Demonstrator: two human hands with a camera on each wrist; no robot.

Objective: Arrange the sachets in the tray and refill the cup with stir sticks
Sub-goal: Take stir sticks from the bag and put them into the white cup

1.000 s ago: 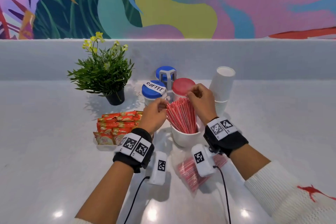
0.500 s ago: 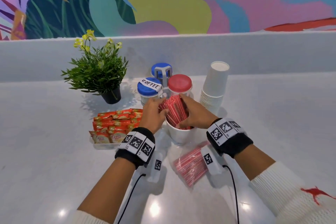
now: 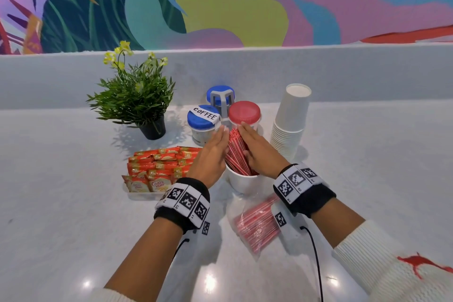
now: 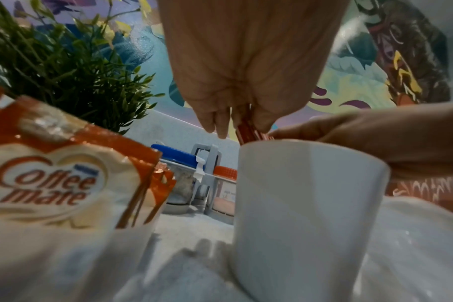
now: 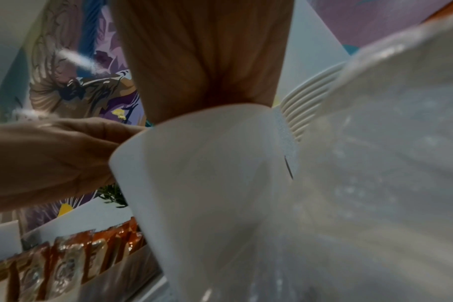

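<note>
A white cup (image 3: 241, 182) stands mid-counter with a bundle of red stir sticks (image 3: 236, 152) leaning in it. My left hand (image 3: 214, 148) lies flat against the bundle's left side, fingers straight. My right hand (image 3: 256, 146) presses flat on its right side. In the left wrist view the stir sticks (image 4: 249, 130) peek out above the cup (image 4: 305, 204) between both hands. Orange creamer sachets (image 3: 159, 167) fill a clear tray (image 3: 144, 195) left of the cup. A plastic bag (image 3: 257, 228) with more red sticks lies in front of the cup, under my right wrist.
Behind the cup stand a blue-lidded jar marked COFFEE (image 3: 202, 119), a red-lidded jar (image 3: 244, 111) and another blue-lidded jar (image 3: 220, 93) in a grey holder. A stack of paper cups (image 3: 291, 117) is at the right. A potted plant (image 3: 137, 103) is at the back left.
Both hands have dropped from the stick tops. They went from pinching there to lying flat against the two sides of the bundle.
</note>
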